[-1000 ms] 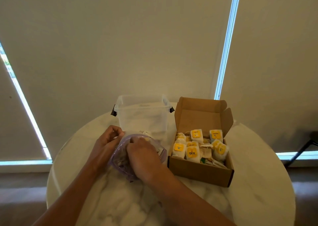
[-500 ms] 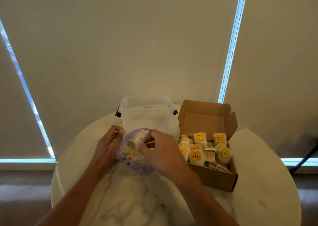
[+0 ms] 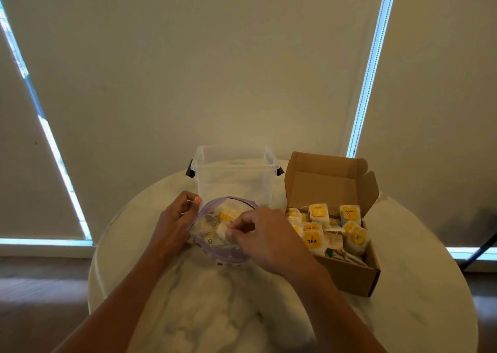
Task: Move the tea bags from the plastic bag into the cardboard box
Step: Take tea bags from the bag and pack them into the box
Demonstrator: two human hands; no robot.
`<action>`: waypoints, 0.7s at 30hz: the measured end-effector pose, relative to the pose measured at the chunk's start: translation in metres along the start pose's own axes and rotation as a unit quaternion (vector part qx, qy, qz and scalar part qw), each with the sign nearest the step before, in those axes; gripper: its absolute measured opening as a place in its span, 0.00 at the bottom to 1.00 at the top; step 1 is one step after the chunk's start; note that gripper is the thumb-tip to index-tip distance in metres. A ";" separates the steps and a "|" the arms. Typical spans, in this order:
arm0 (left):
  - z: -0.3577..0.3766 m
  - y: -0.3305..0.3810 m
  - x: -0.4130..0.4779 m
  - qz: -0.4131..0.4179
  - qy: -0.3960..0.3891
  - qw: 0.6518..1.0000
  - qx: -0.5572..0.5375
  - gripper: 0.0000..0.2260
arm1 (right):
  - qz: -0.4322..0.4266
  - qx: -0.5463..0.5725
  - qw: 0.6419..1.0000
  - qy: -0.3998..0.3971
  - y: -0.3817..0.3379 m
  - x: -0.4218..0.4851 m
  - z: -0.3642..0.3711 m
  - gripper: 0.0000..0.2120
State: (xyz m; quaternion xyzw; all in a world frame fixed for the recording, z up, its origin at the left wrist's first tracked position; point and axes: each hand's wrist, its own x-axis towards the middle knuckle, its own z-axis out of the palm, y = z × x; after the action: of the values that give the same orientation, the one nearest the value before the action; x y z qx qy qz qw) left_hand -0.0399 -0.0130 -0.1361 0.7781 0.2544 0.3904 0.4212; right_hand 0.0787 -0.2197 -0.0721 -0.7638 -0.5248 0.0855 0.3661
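Change: a second ago the right hand [image 3: 269, 238] was buried wrist-deep in the plastic bag [image 3: 223, 229]; now it has come up to the bag's mouth with a white tea bag [image 3: 222, 234] pinched between thumb and fingertips.
Left hand [image 3: 176, 221]: still on the bag's left rim, thumb and forefinger gripping the purple zip edge and keeping the mouth open.
Plastic bag: on the counter [image 3: 242, 312] between the two hands, mouth facing up and toward the viewer; more tea bags, one with a yellow label, lie inside.
Cardboard box [image 3: 347, 274]: right of the bag, lid flap standing up at the far side; unchanged, already crowded with tea bags [image 3: 322, 229] bearing yellow tags, one reading TEA.
Clear plastic tub [image 3: 234, 175]: just beyond the bag, on the far part of the counter, left of the box.
In the way: the right hand covers the bag's right edge and the gap toward the box.
Backdrop: drawn pale blinds [image 3: 215, 70] with thin strips of daylight.
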 end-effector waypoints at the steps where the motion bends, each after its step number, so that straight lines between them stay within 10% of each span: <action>1: 0.000 0.001 0.000 0.000 0.001 1.000 0.000 0.08 | -0.001 -0.041 0.999 -0.018 -0.001 0.001 0.002 0.08; 21: 0.002 0.006 -0.003 -0.022 0.008 1.000 0.008 0.12 | 0.009 -0.236 0.955 -0.177 -0.011 0.013 0.027 0.15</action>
State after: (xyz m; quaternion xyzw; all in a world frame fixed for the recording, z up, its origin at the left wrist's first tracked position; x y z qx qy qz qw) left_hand -0.0394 -0.0192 -0.1331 0.7727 0.2772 0.3852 0.4217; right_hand 0.0625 -0.1941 -0.0810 -0.8054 -0.5799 0.0965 0.0757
